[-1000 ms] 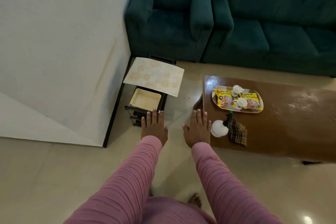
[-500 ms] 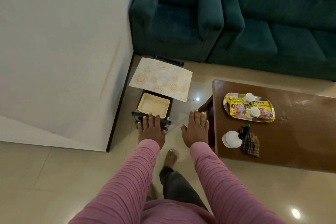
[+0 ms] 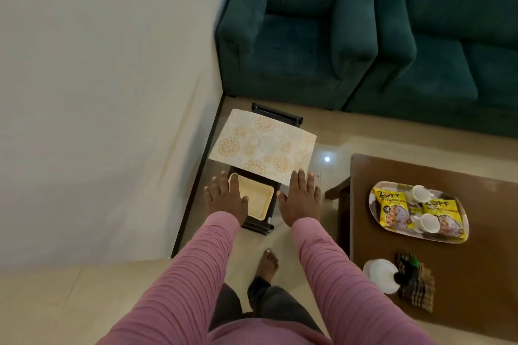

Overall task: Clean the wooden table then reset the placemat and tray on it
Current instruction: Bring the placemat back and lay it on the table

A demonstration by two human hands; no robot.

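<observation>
A cream placemat [image 3: 262, 150] with gold floral medallions lies on top of a small black rack [image 3: 260, 225] beside the wall. Both my hands are stretched out flat, palms down, holding nothing. My left hand [image 3: 225, 199] hovers over the rack's near left side. My right hand [image 3: 300, 199] reaches the placemat's near right corner; contact cannot be judged. On the brown wooden table [image 3: 462, 288] at the right sits a silver tray [image 3: 464, 235] with two white cups and yellow snack packets. A white spray bottle [image 3: 382, 274] and a checked cloth [image 3: 417, 283] lie near the table's front.
A cream plastic tray [image 3: 256, 200] sits on a lower shelf of the rack. A white wall [image 3: 106, 92] stands at the left. Dark green sofas [image 3: 364, 36] line the back. My bare foot [image 3: 267, 263] stands on the tiled floor between rack and table.
I have stepped closer to the rack. Both open hands have moved forward from the floor in front of it to the placemat's near edge.
</observation>
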